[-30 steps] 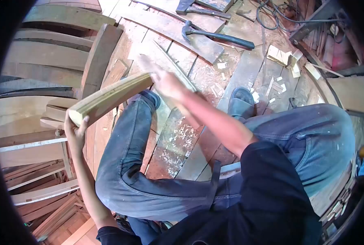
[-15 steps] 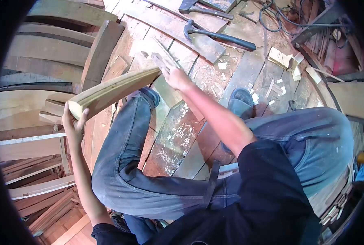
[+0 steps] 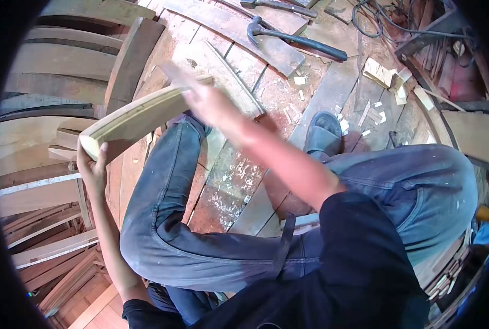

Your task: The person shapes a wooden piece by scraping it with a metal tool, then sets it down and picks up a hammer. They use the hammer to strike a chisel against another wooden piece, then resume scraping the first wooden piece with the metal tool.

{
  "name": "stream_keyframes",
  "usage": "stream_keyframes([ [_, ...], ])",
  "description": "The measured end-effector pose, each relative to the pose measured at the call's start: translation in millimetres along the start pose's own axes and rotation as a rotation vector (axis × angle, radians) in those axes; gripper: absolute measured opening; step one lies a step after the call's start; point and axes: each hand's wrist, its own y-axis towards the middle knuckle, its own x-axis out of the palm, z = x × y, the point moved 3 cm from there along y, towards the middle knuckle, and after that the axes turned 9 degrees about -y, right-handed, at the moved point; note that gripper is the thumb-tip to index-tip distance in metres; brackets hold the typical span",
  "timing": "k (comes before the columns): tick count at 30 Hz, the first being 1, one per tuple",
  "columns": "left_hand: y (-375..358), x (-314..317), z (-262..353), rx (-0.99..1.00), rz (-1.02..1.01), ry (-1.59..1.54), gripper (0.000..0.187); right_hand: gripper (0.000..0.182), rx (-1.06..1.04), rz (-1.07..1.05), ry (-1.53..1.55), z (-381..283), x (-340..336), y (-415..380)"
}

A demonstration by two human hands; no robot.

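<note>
My left hand grips the near end of a curved wooden piece, thumb on its side face and fingers behind it. The piece is tilted, its far end raised above my knee, with a pale cut end and a stepped groove along its edge. Smeared by motion, my right hand is closed at the far end of the piece. From it sticks out a flat, brownish strip, too blurred to name, over the top edge of the wood.
A claw hammer lies on a board ahead, with another hammer behind it. Curved timbers are stacked at left. A pale board lies beyond my right hand. Wood offcuts and a cable are at right.
My right hand has moved left with the flat strip, from beyond the wooden piece's far end to over it. The wooden piece and left hand have shifted slightly left and down.
</note>
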Motion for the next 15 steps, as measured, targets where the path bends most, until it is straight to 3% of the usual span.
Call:
stream_keyframes([
  [2,1.1,0.1,-0.8,0.065,-0.045,0.058,0.065,0.056,0.149,0.137,-0.208,82.3,-15.5,22.0],
  [5,9.9,13.8,24.3,0.131,-0.099,0.177,0.067,0.057,0.227,0.128,-0.235,100.9,-11.2,16.8],
  [6,10.1,17.2,29.6,0.136,-0.116,0.229,0.067,0.056,0.172,0.208,-0.16,91.9,3.6,18.1],
  [8,12.6,22.5,29.9,0.114,-0.045,0.052,0.063,0.06,0.092,0.028,-0.055,1.1,-1.6,-11.4],
  [11,13.1,24.4,40.7,0.036,-0.069,-0.022,0.06,0.058,-0.37,-0.001,0.042,-101.2,1.2,-42.5],
  [12,11.4,26.7,44.9,0.018,-0.079,-0.042,0.06,0.058,-0.59,0.122,0.156,-109.2,11.7,-42.3],
  [15,8.1,22.0,38.8,0.016,-0.047,-0.021,0.061,0.059,-0.548,0.159,0.05,-89.5,11.7,-28.8],
])
